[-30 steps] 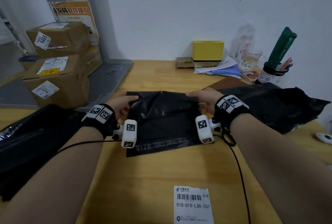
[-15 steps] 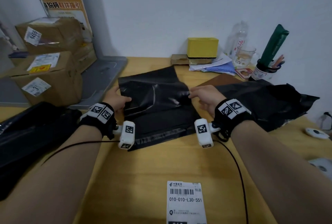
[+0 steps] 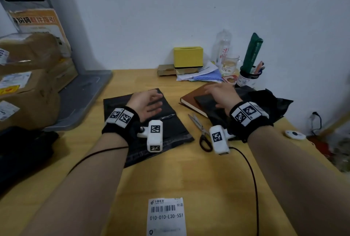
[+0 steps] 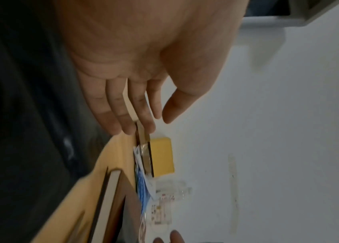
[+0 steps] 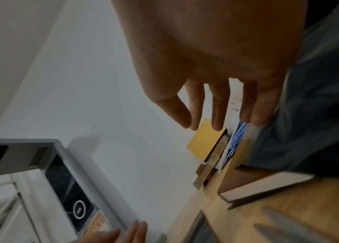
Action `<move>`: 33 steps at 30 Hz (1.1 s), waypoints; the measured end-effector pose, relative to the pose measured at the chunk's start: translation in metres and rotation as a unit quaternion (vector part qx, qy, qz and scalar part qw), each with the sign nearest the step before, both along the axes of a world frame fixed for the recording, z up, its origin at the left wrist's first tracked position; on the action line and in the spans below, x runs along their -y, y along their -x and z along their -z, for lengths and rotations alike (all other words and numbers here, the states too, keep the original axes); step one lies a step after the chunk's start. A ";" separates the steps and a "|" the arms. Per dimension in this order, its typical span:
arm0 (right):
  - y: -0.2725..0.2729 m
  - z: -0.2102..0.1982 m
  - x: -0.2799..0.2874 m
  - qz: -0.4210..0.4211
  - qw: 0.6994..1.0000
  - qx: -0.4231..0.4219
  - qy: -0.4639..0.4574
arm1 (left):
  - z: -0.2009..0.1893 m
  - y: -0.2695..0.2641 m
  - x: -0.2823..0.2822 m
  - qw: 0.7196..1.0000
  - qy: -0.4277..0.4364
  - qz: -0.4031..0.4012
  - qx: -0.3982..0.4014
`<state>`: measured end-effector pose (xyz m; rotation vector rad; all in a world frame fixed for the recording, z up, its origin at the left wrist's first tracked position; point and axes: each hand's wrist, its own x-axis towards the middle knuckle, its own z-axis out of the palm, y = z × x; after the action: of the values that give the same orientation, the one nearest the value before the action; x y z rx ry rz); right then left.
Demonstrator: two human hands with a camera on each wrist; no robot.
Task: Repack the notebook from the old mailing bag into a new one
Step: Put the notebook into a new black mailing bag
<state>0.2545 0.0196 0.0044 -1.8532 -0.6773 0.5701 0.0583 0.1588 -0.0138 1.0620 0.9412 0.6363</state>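
The new black mailing bag [image 3: 170, 120] lies flat on the wooden table [image 3: 170, 175]. My left hand [image 3: 149, 101] is over its far half, palm turned inward, fingers straight and holding nothing; the left wrist view shows the same left hand [image 4: 135, 118]. A brown notebook [image 3: 190, 98] lies to the right, its near end on the crumpled old black bag [image 3: 265, 103], with a dark flap across its cover. My right hand [image 3: 217, 93] hovers open over the notebook [image 5: 264, 185], fingers spread. Whether it touches the cover is unclear.
Scissors [image 3: 200, 129] lie between the two bags. A shipping label [image 3: 166, 215] sits near the front edge. A yellow box [image 3: 188, 57], papers, a bottle and a pen cup [image 3: 246, 78] line the back wall. Cardboard parcels [image 3: 24, 92] and dark bags [image 3: 22, 150] fill the left.
Both hands have let go of the new bag's far edge, and it now lies unfolded and flat. The right hand has moved right, over the notebook.
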 end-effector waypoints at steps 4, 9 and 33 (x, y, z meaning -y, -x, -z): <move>-0.022 0.000 0.006 0.003 0.995 0.020 0.095 | 0.009 -0.044 0.016 0.999 0.038 0.003 -0.006; -0.037 0.014 0.008 -0.010 0.986 -0.011 0.166 | 0.023 -0.078 0.014 0.997 0.061 0.022 -0.047; -0.044 0.024 -0.003 -0.017 0.980 -0.003 0.199 | 0.029 -0.124 -0.034 0.966 0.045 0.170 -0.191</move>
<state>0.2981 0.0229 -0.0192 -2.2117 -0.6238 0.7763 0.1819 0.1928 -0.0433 1.2520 1.0737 0.1020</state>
